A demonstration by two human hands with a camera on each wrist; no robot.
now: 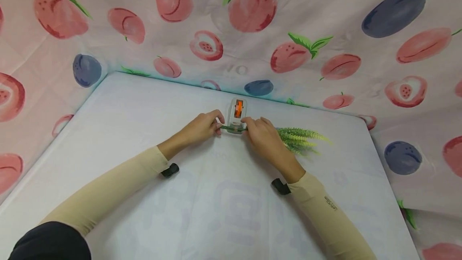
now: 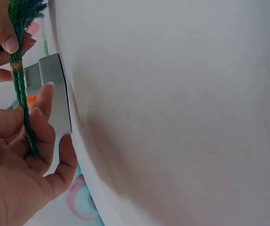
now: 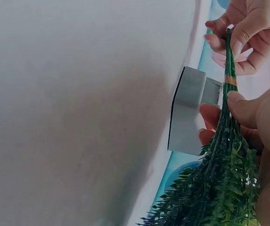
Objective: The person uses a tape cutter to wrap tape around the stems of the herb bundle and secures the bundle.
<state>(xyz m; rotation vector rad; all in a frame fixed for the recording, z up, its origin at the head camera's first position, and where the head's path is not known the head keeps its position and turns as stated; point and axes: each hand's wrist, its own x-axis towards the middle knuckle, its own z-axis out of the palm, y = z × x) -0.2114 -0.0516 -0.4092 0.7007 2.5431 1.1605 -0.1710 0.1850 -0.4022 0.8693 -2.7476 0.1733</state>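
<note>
A bunch of artificial green plant stems [image 1: 301, 137] lies sideways between my two hands, its leafy yellow-green tips spreading to the right. My left hand [image 1: 203, 126] pinches the bare stem ends between thumb and fingers. Nearer the leaves, my right hand [image 1: 263, 137] grips the stems, thumb on top. In the right wrist view, a brownish band of tape [image 3: 230, 80] circles the stems between both hands. Just behind the stems stands a grey tape dispenser [image 3: 186, 113] with an orange roll [image 1: 238, 108] in it; the stems overlap its front end in the head view.
The white-covered table [image 1: 216, 196] ends at a back edge close behind the dispenser. A fruit-print curtain [image 1: 249, 51] hangs behind it and along the sides. Black wrist straps [image 1: 170, 170] show under both forearms.
</note>
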